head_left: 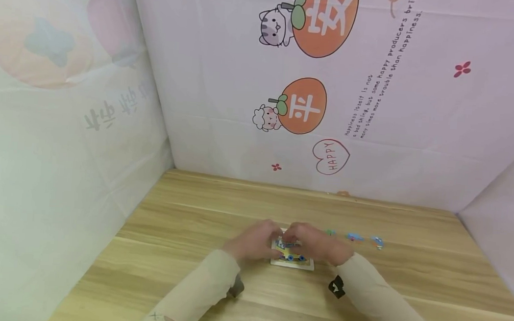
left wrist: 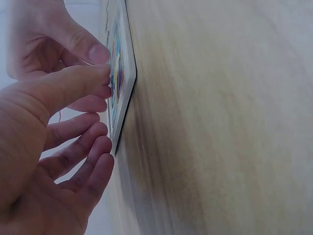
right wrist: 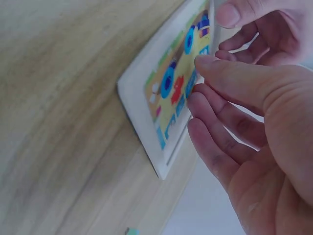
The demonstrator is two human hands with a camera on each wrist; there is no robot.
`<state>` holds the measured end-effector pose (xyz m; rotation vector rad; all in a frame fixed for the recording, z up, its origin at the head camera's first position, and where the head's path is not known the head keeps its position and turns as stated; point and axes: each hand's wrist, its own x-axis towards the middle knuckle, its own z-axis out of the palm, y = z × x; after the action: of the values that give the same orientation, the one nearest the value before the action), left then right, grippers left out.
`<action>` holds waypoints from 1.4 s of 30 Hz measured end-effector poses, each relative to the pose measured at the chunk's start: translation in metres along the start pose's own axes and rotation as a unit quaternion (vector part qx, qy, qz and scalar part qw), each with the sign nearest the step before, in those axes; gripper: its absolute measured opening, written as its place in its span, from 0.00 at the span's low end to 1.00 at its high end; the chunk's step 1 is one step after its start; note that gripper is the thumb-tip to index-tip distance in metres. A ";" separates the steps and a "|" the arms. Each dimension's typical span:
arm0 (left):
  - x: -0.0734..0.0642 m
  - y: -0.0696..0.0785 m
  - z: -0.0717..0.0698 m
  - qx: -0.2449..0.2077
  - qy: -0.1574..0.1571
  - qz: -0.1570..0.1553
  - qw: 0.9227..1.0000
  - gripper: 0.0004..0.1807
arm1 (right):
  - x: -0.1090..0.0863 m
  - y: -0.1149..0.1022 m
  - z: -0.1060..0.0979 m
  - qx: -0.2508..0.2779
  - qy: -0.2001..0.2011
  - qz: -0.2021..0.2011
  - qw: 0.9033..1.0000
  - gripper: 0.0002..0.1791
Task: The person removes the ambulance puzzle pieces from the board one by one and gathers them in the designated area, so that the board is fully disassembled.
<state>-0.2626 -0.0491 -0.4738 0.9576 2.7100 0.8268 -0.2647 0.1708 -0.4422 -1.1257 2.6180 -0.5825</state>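
Observation:
A small picture puzzle board [head_left: 292, 266] with a white frame lies flat on the wooden table. Its colourful picture, with blue wheels and a red shape, shows in the right wrist view [right wrist: 171, 90]. My left hand [head_left: 256, 241] is at the board's left side, its thumb and loosely bent fingers reaching over the picture. From the other side my right hand [head_left: 318, 243] reaches in, thumb and fingertips close to the picture surface. The two hands nearly meet above the board. No piece can be made out between the fingers of either hand; the fingertips partly hide the picture.
Several small loose pieces lie in a row right of the board: a green one [head_left: 330, 232], a blue one [head_left: 354, 236] and a blue-and-white one [head_left: 377, 242]. Printed white cloth [head_left: 222, 143] walls off the table's back and sides.

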 end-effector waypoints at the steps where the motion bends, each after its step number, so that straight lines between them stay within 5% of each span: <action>1: 0.001 0.000 0.001 0.001 0.001 0.003 1.000 0.28 | 0.000 0.000 0.001 0.003 -0.001 0.003 1.000 0.14; 17: 0.005 -0.001 0.001 -0.046 -0.008 -0.012 0.999 0.23 | 0.001 -0.002 0.004 -0.027 0.001 0.017 1.000 0.13; 42: 0.007 -0.005 0.002 -0.039 -0.015 -0.030 0.999 0.30 | 0.004 0.000 0.001 -0.008 0.015 0.006 1.000 0.12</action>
<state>-0.2700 -0.0471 -0.4782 0.8605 2.6465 0.8925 -0.2673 0.1674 -0.4433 -1.1126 2.6586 -0.5808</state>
